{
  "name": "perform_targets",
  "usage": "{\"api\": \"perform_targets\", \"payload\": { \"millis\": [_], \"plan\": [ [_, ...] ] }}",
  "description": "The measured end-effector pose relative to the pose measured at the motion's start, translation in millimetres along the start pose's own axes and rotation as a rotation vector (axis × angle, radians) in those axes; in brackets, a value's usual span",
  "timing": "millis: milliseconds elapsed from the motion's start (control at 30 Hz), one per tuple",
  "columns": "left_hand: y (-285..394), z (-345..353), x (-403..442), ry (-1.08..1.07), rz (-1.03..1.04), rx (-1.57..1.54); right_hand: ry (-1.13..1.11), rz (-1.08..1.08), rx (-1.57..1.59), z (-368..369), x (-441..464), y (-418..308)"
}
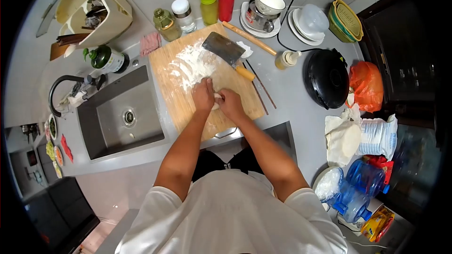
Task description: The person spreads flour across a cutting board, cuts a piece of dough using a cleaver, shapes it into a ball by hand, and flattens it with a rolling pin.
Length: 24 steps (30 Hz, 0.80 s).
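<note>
A wooden board (165, 73) lies on the grey counter, with white flour (190, 63) spread over its upper middle. Low on the board, both hands meet around a small pale piece of dough (216, 102). My left hand (203, 95) is closed on its left side, and my right hand (230, 103) pinches it from the right. Much of the dough is hidden by the fingers. Above my right hand a cleaver (224, 48) rests flat on the board, its wooden handle pointing to the lower right.
A sink (110, 134) is at the left. Behind the board stand jars, a green-lidded bottle (208, 9) and a red flask (226, 2). A rolling pin (249, 38), chopsticks (260, 85), a dispenser bottle (286, 60) and a black appliance (326, 79) lie to the right.
</note>
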<state>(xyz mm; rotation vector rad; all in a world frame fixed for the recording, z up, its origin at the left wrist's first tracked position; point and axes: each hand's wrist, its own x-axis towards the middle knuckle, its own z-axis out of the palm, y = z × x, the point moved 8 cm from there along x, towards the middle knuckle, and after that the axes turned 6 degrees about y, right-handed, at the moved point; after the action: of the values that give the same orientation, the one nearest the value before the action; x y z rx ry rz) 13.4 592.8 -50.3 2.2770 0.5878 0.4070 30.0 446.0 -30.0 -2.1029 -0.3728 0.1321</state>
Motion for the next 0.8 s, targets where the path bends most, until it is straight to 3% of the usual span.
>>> {"api": "perform_targets", "payload": {
  "millis": [67,167,267,300,400,433,500,600,700,800],
  "plan": [
    [-8,0,-9,-0.083,-0.211,-0.363,-0.070,0.037,0.049,-1,-7,-2],
    [-8,-30,-41,-0.138,0.001,-0.125,-0.158,0.128,0.247,28,-45,14],
    [-9,-71,-73,-0.068,0.257,-0.010,-0.134,-0.205,0.145,20,-53,-26],
    [-7,-83,-82,-0.021,0.342,0.012,-0.110,-0.191,-0.038,19,-52,-12],
    [9,-111,-97,-0.137,0.376,0.040,0.038,-0.226,-0.395,-14,-21,-26],
    [1,-112,-100,-0.150,0.380,0.056,-0.042,-0.302,-0.466,-3,-18,-23],
    [-15,-116,-102,-0.123,0.280,0.025,-0.205,-0.446,-0.604,19,-16,-23],
    [-30,-130,-100,-0.060,0.186,-0.008,-0.625,-0.491,-0.307,44,-22,-27],
    [-46,-134,-102,-0.051,0.104,-0.044,-0.234,-0.498,-0.473,40,5,-30],
    [-55,-141,-104,-0.044,0.046,-0.088,-0.666,-0.623,-0.372,66,-16,-33]
  ]
}}
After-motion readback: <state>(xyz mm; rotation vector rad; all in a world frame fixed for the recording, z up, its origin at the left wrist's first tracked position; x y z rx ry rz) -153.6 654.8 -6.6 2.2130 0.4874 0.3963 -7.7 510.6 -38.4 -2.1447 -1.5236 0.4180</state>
